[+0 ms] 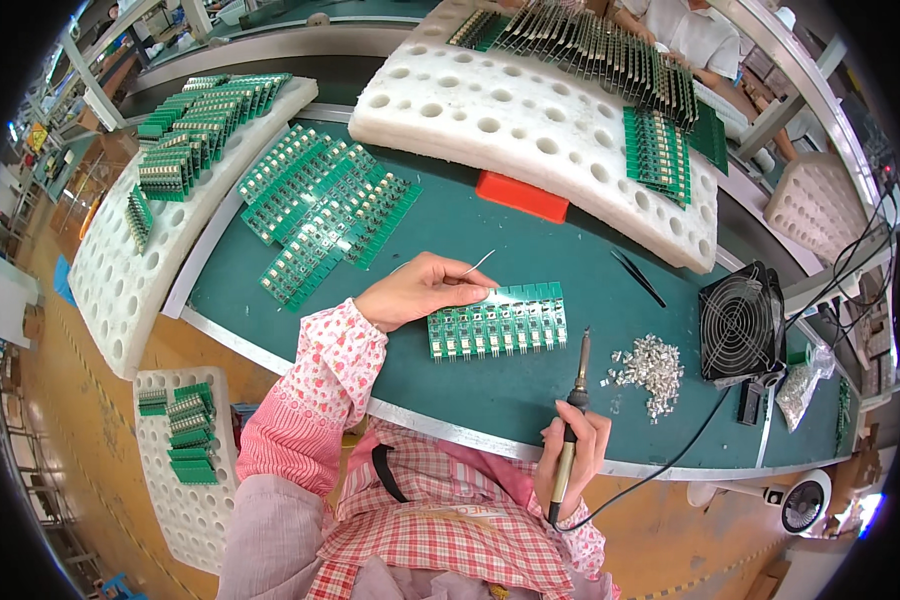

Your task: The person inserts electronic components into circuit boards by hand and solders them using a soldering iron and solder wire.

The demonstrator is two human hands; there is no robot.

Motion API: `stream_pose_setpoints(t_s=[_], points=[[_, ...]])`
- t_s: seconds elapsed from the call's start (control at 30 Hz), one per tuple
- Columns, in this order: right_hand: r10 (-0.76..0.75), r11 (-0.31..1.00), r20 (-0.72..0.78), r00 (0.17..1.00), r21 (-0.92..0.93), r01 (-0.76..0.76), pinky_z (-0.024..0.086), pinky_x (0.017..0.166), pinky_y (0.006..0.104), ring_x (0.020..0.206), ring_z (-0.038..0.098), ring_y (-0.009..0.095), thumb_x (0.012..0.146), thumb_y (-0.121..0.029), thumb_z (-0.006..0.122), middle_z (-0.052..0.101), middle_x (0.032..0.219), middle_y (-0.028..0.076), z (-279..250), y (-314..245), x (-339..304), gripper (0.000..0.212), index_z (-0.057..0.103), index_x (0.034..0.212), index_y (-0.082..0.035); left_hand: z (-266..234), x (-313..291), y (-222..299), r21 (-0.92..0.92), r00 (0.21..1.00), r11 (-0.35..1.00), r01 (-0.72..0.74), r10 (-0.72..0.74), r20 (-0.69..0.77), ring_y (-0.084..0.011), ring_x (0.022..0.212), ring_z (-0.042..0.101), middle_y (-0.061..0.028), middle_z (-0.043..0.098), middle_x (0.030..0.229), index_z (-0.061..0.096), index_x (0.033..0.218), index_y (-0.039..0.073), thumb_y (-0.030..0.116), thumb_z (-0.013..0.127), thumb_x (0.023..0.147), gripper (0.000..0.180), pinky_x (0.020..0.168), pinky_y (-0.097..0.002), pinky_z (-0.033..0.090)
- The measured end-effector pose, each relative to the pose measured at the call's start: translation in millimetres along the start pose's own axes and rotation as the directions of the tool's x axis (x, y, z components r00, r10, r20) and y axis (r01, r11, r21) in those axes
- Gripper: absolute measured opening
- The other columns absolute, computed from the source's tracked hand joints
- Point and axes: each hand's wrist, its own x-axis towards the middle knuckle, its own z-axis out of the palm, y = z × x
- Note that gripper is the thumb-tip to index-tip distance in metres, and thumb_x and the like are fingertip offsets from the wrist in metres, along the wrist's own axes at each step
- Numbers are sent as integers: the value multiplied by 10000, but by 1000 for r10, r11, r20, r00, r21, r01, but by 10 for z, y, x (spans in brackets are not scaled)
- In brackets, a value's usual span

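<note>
My right hand (577, 447) is closed round the handle of a soldering iron (567, 452), whose tip points up and away from me, just right of a green circuit board panel (497, 322). That panel lies on the green mat in front of me, with a row of white parts and pins along its near edge. With finger and thumb pinched, my left hand (430, 290) holds a thin piece of solder wire (480, 262) at the panel's far left edge. To the right lies a pile of small silvery parts (652, 372).
Stacked board panels (330, 205) lie at the back left. White foam racks (530, 110) with boards stand behind and at the left (120, 270). A red block (522, 196), black tweezers (638, 278), a black fan (742, 322) and a clear bag (805, 385) are around the bench.
</note>
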Motion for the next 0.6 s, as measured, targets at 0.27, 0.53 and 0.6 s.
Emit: stream_pose_setpoints(t_s=[0.27, 0.53, 0.6], points=[[-149, 988, -17, 989, -48, 148, 465, 527, 250, 618, 532, 145, 867, 54, 557, 497, 897, 118, 4, 27, 41, 236, 591, 1090, -15, 14, -3, 23, 27, 1000, 1000, 2, -2, -7, -67, 883, 595, -34, 677, 981, 647, 1127, -22, 163, 615, 916, 282, 809, -210, 467], [-2, 999, -57, 998, 51, 5, 442, 664, 313, 759, 495, 224, 787, 81, 627, 484, 864, 115, -6, 15, -17, 319, 642, 1078, -48, 15, -148, 40, 82, 993, 997, 8, 2, -118, -66, 892, 595, -35, 672, 987, 634, 1140, -25, 134, 595, 926, 270, 809, -206, 470], [-9, 997, -64, 998, 79, 14, 441, 661, 310, 761, 495, 226, 785, 80, 629, 483, 866, 116, -10, 17, -20, 316, 645, 1074, -47, -26, -257, 59, 53, 987, 998, 17, -8, -161, -65, 892, 594, -33, 668, 987, 636, 1132, -25, 132, 592, 928, 261, 813, -207, 468]])
